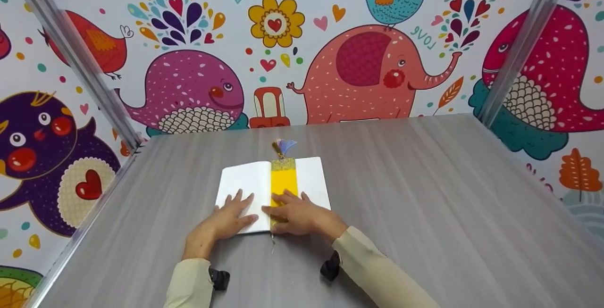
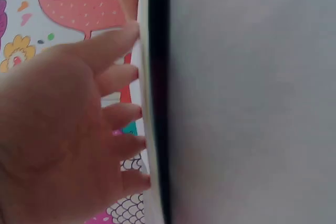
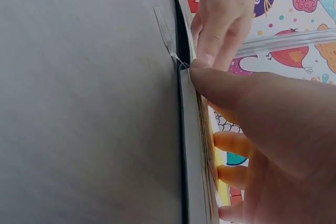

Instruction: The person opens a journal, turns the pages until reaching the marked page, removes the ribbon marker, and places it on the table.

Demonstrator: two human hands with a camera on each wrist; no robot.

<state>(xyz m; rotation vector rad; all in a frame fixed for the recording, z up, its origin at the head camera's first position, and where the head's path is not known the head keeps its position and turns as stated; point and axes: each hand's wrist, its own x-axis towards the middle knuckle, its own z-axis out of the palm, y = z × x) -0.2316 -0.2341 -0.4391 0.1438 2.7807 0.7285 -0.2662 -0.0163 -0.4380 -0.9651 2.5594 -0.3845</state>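
A notebook lies open on the table, its white pages facing up and its dark cover edge showing in the left wrist view. Along the right page, beside the fold, lies a yellow bookmark with a glittery gold band and a blue and gold tassel beyond the top edge. My left hand rests on the left page with fingers spread. Over the lower bookmark, my right hand presses with fingers spread, its thumb near the fold. A thin ribbon hangs out at the notebook's lower edge.
The grey wood-grain table surrounds the notebook. Printed cartoon panels stand behind and at both sides, with metal posts at the corners. Black wrist cameras sit at both cuffs.
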